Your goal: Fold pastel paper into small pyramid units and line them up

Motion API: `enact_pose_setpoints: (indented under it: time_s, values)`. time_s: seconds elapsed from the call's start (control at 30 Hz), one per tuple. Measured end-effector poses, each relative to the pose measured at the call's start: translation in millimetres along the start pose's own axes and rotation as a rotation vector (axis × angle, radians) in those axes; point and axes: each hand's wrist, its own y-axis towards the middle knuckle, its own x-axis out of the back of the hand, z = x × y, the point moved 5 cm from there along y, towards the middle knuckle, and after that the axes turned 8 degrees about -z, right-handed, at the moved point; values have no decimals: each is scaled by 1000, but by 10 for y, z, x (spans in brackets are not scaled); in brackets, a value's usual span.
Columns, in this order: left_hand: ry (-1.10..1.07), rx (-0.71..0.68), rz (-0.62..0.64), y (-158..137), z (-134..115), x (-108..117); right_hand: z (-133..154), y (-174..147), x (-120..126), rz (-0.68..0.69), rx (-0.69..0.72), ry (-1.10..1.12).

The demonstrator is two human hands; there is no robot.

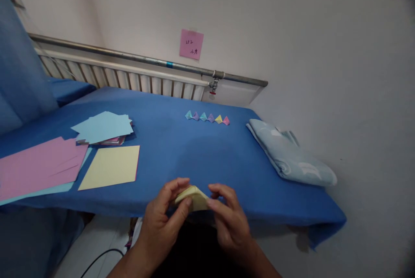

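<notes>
A folded piece of yellow paper [197, 202] is in front of me at the near edge of the bed. My left hand [165, 215] grips its left side, thumb on the near face and fingers behind. At the paper's right corner, my right hand [230, 215] has its curled fingertips against the edge. Farther back on the blue sheet stands a row of several small folded paper pieces [210, 118] in teal, purple, yellow and pink.
On the left lie a yellow paper square [112, 165], a stack topped with light blue sheets [103, 127] and fanned pink sheets [39, 167]. A folded light blue blanket [288, 152] rests at right. Behind the blue bed [155, 139] run a radiator [142, 80] and pipe [129, 55].
</notes>
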Motion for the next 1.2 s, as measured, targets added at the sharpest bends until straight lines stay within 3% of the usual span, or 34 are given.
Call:
enact_pose_setpoints:
  time_s: [0.07,0.17,0.33,0.5,1.2]
  values:
    - [50,-28,9,7,-24,-3,-39,41,84,-67,-169,3]
    - [103,-98,28,3,-76,-21,-10,158,106,-25,-318,79]
    - [160,-223,66,-25,-164,-49,138,361,32,94,-263,125]
    - [169,-239,111,-43,-187,-59,125,367,-26,179,-307,129]
    - [145,-217,145,-41,-156,-86,101,333,-22,121,-380,167]
